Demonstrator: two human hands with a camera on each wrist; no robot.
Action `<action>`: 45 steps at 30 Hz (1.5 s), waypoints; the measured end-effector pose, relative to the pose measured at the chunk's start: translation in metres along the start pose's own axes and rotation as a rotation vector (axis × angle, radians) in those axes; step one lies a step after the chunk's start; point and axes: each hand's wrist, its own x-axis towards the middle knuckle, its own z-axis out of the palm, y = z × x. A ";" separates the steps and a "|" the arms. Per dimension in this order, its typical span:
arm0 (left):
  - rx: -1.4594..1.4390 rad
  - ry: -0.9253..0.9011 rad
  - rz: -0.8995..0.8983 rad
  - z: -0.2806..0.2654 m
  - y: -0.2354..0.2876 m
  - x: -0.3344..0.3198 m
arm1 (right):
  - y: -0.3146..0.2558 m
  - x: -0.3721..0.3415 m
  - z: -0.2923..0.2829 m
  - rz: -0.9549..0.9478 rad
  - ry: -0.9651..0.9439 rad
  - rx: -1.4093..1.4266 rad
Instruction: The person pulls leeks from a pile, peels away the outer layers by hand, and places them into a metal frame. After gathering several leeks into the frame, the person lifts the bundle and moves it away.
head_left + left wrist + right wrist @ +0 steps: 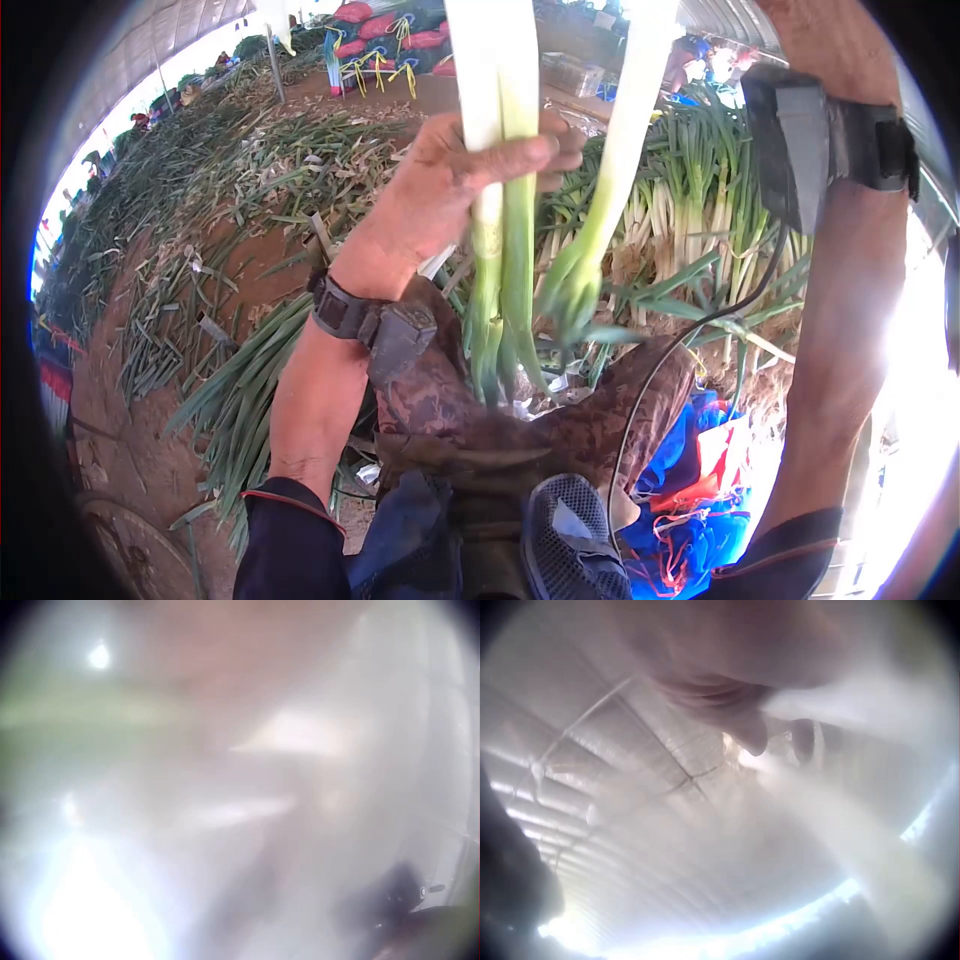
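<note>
In the head view the left hand grips two long green onion stalks, thumb across the front, white parts up and green cut ends hanging down. Another stalk slants beside them on the right, its upper end out of the picture. The right arm is raised and its hand lies beyond the top edge of that view. In the right wrist view the right hand has its fingers bent at the upper end of a pale, blurred stalk. The left wrist view is mostly haze.
Bundled green onions lie behind on the right, and a pile of leaves is at the left. Trimmings cover the ground. Blue and red bags sit by the knee at lower right. A cable runs down from the right wrist.
</note>
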 end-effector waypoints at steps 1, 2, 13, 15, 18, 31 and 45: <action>-0.006 -0.032 -0.012 0.003 -0.001 -0.002 | 0.006 -0.009 0.006 -0.014 0.079 0.011; 0.010 -0.032 -0.056 0.007 -0.001 -0.007 | 0.009 -0.014 0.010 -0.028 0.159 0.024; -0.047 -0.070 -0.140 0.037 -0.057 -0.012 | 0.082 -0.035 -0.035 0.009 0.207 0.213; -0.018 -0.054 -0.104 0.034 -0.067 -0.014 | 0.103 -0.041 -0.043 0.079 0.065 0.279; -0.040 -0.020 -0.140 0.036 -0.074 -0.015 | 0.122 -0.068 -0.040 0.063 0.183 0.144; 0.183 -0.016 -0.337 0.039 -0.114 -0.032 | 0.166 -0.106 -0.044 0.122 0.372 0.436; 1.343 0.040 0.574 -0.008 -0.064 0.024 | 0.179 -0.135 -0.040 0.366 0.068 0.574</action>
